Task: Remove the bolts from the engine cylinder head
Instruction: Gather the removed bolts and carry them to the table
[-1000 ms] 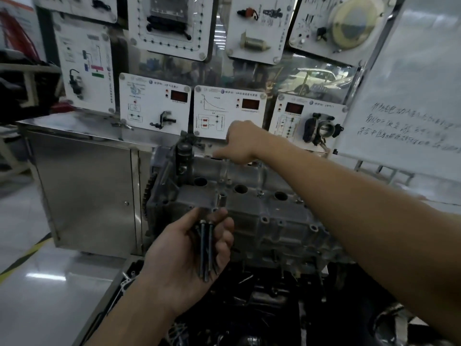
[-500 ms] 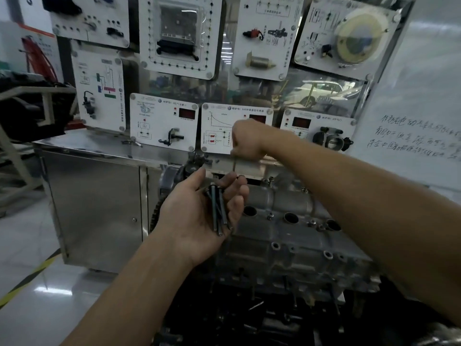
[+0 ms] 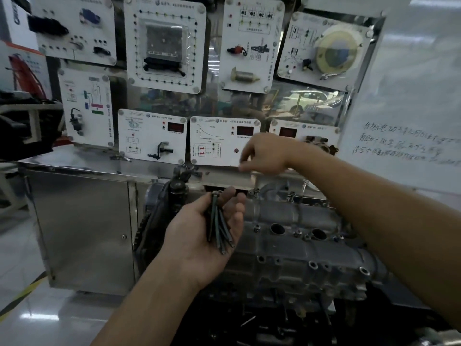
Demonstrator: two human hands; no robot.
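Gripping several bolts (image 3: 219, 221), the left hand (image 3: 197, 238) hovers by the cylinder head (image 3: 299, 253). The right hand (image 3: 267, 153) is blurred; grip unclear.

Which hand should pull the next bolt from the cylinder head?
Right, probably. The right hand is above the far edge of the cylinder head, fingers down; blur hides any grip. The left hand lies palm-up, holding the bolts already out.

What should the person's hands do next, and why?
Probably carry the right hand to the left hand, which cups a bundle of loose bolts, and drop in whatever it pinches. It is blurred above the far edge of the cylinder head, so a bolt there is a guess.
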